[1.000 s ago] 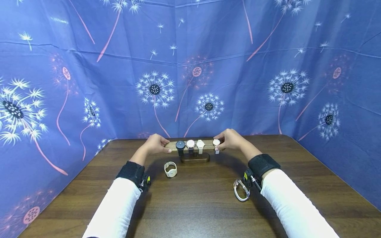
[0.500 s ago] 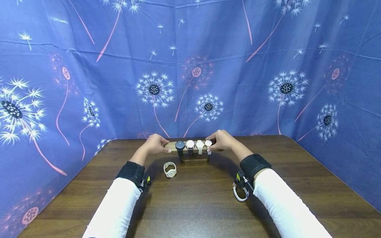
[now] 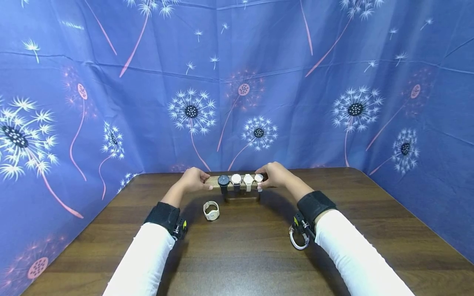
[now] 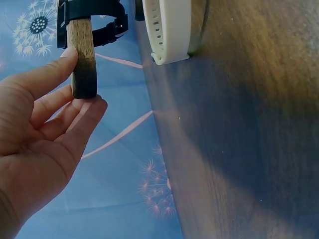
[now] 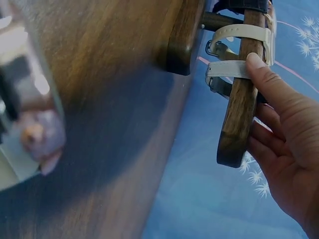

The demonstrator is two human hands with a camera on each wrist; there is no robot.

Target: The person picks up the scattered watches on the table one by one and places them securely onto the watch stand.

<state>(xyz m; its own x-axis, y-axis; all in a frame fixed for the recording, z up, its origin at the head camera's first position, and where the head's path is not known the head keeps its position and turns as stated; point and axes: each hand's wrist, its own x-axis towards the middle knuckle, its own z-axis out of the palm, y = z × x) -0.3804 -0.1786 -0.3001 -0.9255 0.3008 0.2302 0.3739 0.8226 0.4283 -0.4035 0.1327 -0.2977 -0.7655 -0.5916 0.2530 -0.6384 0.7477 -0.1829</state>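
In the head view a wooden watch stand (image 3: pixel 212 181) stands at the back of the table, its bar level above a dark base (image 3: pixel 242 198). My left hand (image 3: pixel 192 179) pinches the bar's left end between thumb and fingers. On the bar sit a black watch (image 3: pixel 224 181), a dark-strapped watch (image 3: pixel 236 179), a white watch (image 3: pixel 248 180) and, at the right, a pale-strapped wristwatch (image 3: pixel 259 178). My right hand (image 3: pixel 275 175) holds that last wristwatch. In the right wrist view, the thumb presses its white strap (image 5: pixel 228 69) against the bar (image 5: pixel 236 117), with fingers behind.
A cream watch (image 3: pixel 211 211) lies on the table (image 3: pixel 237 255) in front of the stand's left side. Near my right wrist lies a white-strapped watch (image 3: pixel 298 239), partly hidden by the wrist camera. A blue dandelion-print cloth (image 3: pixel 237 53) hangs behind the table.
My right hand has moved left, sliding the pale-strapped wristwatch along the bar up beside the white watch. In the last half second it barely moves. My left hand keeps its grip on the bar's end.
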